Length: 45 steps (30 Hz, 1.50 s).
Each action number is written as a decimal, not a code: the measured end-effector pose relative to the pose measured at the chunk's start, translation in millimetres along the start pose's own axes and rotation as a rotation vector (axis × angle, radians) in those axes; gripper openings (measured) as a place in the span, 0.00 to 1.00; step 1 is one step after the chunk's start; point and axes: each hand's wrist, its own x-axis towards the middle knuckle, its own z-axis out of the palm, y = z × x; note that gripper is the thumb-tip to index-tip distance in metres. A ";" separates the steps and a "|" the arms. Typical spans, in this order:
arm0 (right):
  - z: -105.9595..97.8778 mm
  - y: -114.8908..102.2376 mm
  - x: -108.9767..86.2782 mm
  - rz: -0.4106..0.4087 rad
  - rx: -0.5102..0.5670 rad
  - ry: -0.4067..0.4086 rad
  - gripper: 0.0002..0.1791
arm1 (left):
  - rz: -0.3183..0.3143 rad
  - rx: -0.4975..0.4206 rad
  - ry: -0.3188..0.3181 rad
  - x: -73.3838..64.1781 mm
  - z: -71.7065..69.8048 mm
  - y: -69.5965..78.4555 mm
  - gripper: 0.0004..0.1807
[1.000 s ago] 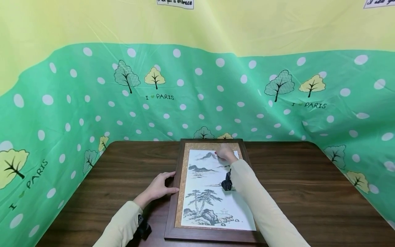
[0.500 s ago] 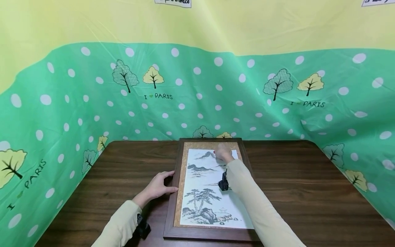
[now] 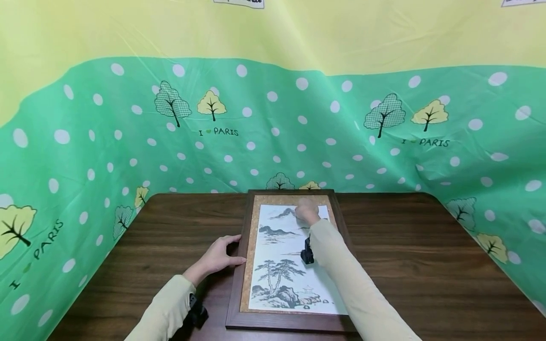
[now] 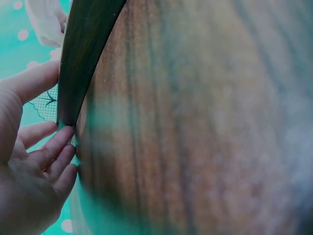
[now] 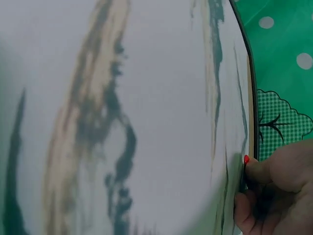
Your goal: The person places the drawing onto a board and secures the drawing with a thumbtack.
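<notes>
A dark-framed cork board (image 3: 257, 222) lies on the table. On it is a sheet of paper (image 3: 260, 251) with an ink landscape of mountains and pine trees. My left hand (image 3: 215, 255) touches the board's left edge with thumb and fingertips spread. In the left wrist view those fingertips meet the dark frame (image 4: 80, 63). Near the paper's top, my right hand (image 3: 308, 211) is curled. The right wrist view shows it pinching a small red-tipped thing (image 5: 246, 158), which looks like a push pin; its point is hidden by the fingers.
The dark wooden table (image 3: 396, 255) extends on both sides of the board. Behind it hangs a green and yellow cloth (image 3: 298, 109) with white dots and printed trees. A black wrist camera (image 3: 307, 251) on my right arm hangs over the paper.
My right hand stays at the paper's top, its wrist shifting slightly left. The red tip seen earlier in the head view is now hidden there. My left hand keeps its place.
</notes>
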 end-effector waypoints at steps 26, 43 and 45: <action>-4.9 23.3 -7.2 -0.239 0.271 0.183 0.06 | -0.010 0.005 -0.007 0.6 0.3 0.0 0.39; -55.7 87.0 -62.8 -0.469 0.392 0.198 0.12 | 0.039 0.056 -0.027 -3.8 -2.7 4.0 0.36; -60.6 104.7 -78.2 -0.479 0.396 0.251 0.12 | 0.053 0.058 -0.018 -4.8 -2.8 5.1 0.35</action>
